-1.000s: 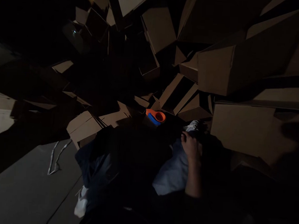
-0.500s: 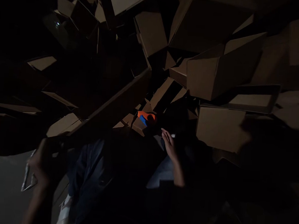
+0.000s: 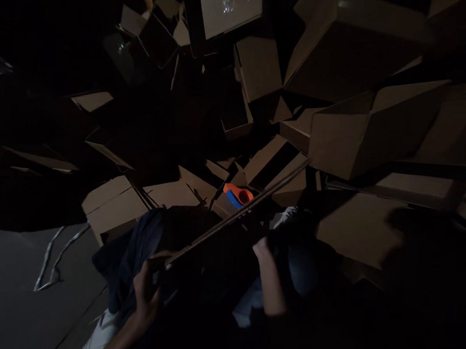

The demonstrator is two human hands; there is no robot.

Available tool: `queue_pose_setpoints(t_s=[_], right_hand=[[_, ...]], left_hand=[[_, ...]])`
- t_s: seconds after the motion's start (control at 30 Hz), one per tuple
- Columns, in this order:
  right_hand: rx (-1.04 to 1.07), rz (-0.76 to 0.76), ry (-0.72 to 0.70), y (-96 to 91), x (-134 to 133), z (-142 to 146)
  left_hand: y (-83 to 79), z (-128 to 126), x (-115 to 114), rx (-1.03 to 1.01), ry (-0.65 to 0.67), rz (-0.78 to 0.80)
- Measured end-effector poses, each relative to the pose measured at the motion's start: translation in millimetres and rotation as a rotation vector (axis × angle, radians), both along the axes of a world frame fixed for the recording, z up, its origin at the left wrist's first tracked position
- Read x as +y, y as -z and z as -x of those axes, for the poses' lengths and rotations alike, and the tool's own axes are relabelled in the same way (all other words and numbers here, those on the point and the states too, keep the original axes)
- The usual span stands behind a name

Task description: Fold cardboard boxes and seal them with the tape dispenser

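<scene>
A flat cardboard sheet [image 3: 230,219] shows nearly edge-on, slanting up to the right across my lap. My left hand [image 3: 146,288] is closed on its lower left end. My right hand [image 3: 260,245] is close to the sheet's near side, below its right half; its fingers are lost in shadow, so I cannot tell whether they grip it. Just beyond the sheet lies an orange and blue object [image 3: 232,189] with a round opening, partly covered by the sheet's edge. It rests among open cardboard flaps [image 3: 262,158].
Cardboard boxes are heaped ahead, including an open box [image 3: 340,131] at right and a taped box [image 3: 230,9] at the top. Another box [image 3: 109,200] stands by my left knee. A silvery bent strip [image 3: 47,260] lies on the grey floor [image 3: 5,286]. Deep shadow hides much.
The cardboard has swung from the left to a slant across my lap, and my left hand has moved right with it. My right hand has drawn close to the sheet.
</scene>
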State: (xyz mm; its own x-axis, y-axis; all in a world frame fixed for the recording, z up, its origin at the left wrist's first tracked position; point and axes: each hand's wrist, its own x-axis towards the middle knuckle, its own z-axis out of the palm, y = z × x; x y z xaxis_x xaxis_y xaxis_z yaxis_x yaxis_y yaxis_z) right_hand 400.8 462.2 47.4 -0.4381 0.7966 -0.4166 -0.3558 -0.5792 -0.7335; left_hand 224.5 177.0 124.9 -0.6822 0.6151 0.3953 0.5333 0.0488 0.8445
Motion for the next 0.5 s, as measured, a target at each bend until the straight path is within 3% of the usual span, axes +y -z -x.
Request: queue_pose_setpoints(t_s=[0.07,0.2,0.33,0.4,0.5], right_hand=[[0.094,0.074,0.014,-2.1,1.3,3.5],[0.011,0.001,0.090,3.2,8.0,-5.5],[-0.198,-0.104,0.229,18.7,16.4,-24.6],[-0.290,-0.182,0.280,27.5,15.8,-28.6],[-0.310,-0.269,0.449,37.9,8.2,-26.6]], left_hand=[[20.0,-9.7,-6.6,-0.045,0.036,0.039],[54.7,-12.8,-6.6,-0.102,0.153,0.085],[89.3,7.1,15.1,-0.021,0.332,0.336],[107.4,19.0,28.4,-0.007,0.362,0.458],[128.9,32.2,44.9,-0.024,0.361,0.491]])
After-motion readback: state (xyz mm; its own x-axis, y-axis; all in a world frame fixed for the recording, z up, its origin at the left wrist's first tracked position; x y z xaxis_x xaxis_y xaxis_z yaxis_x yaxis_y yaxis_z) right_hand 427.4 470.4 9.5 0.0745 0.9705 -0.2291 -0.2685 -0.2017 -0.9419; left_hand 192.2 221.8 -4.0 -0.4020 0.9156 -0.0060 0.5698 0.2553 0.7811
